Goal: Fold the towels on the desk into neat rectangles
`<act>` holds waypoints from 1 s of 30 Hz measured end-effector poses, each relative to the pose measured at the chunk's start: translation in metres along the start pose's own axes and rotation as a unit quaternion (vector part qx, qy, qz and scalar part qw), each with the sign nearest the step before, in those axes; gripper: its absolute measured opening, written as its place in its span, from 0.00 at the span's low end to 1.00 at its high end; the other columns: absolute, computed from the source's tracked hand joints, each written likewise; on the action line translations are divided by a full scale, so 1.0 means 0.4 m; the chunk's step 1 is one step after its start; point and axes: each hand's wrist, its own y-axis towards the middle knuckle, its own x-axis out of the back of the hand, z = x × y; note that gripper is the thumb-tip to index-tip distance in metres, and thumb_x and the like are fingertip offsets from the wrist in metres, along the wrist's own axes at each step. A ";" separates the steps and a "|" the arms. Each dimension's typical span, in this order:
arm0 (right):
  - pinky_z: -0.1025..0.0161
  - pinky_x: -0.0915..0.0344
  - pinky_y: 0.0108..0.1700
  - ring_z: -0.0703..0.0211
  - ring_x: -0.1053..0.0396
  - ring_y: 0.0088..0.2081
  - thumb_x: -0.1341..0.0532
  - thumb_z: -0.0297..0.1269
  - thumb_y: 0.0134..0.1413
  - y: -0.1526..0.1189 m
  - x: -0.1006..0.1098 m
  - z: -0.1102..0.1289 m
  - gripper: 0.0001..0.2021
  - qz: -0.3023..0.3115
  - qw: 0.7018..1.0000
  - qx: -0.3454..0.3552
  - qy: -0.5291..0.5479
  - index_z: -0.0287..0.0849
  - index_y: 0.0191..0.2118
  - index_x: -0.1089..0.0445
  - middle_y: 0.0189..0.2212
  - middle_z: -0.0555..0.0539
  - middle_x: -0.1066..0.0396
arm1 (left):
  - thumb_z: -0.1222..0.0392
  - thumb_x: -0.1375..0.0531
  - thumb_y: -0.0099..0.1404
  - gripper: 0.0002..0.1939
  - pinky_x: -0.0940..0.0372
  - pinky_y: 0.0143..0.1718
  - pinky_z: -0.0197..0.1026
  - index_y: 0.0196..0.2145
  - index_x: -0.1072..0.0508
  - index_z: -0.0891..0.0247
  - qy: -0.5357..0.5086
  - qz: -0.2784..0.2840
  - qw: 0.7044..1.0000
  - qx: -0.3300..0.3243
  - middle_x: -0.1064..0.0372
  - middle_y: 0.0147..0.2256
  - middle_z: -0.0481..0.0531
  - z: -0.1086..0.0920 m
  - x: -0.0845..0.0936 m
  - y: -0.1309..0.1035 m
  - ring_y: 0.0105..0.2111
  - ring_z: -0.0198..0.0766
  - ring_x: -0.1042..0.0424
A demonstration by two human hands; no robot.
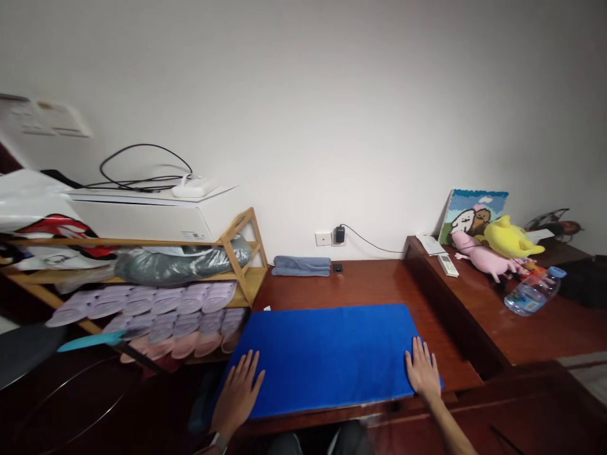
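Note:
A bright blue cloth [332, 354] lies spread flat over the front of a reddish-brown wooden desk [365, 281]. On its left edge rests my left hand [239, 388], palm down with the fingers stretched out. My right hand [423, 368] lies flat on the cloth's right edge, fingers extended. Neither hand holds anything. Behind the cloth, against the wall, sits a folded grey-blue cloth [301, 265].
At left, a wooden rack [244, 253] bears several slippers [171, 300] and a white box [142, 218]. The raised right-hand surface carries a plastic bottle [533, 294], a pink plush toy [486, 256], a yellow plush toy [509, 239] and a remote [448, 265]. A plugged-in charger [339, 234] trails a cable.

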 end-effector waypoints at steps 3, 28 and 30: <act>0.42 0.61 0.77 0.46 0.60 0.78 0.65 0.52 0.68 0.004 0.001 -0.001 0.40 -0.002 1.000 -0.001 0.004 0.32 0.78 0.54 0.78 0.41 0.57 | 0.46 0.54 0.73 0.35 0.45 0.72 0.65 0.73 0.38 0.59 0.013 0.006 1.000 0.008 0.39 0.71 0.60 -0.006 0.005 0.000 0.72 0.57 0.42; 0.46 0.62 0.78 0.50 0.60 0.78 0.59 0.47 0.75 -0.027 0.091 0.723 0.32 0.058 0.945 0.296 0.126 0.41 0.77 0.51 0.77 0.47 0.56 | 0.51 0.51 0.78 0.27 0.41 0.71 0.59 0.70 0.34 0.53 -0.063 -0.004 0.988 -0.139 0.38 0.71 0.57 -0.246 -0.029 0.281 0.71 0.49 0.39; 0.46 0.62 0.78 0.50 0.61 0.78 0.61 0.47 0.75 -0.003 0.070 0.768 0.32 0.073 0.942 0.300 0.130 0.42 0.78 0.52 0.78 0.47 0.56 | 0.51 0.50 0.77 0.27 0.42 0.71 0.60 0.69 0.32 0.54 -0.052 0.004 0.992 -0.111 0.37 0.71 0.58 -0.199 -0.023 0.324 0.71 0.51 0.39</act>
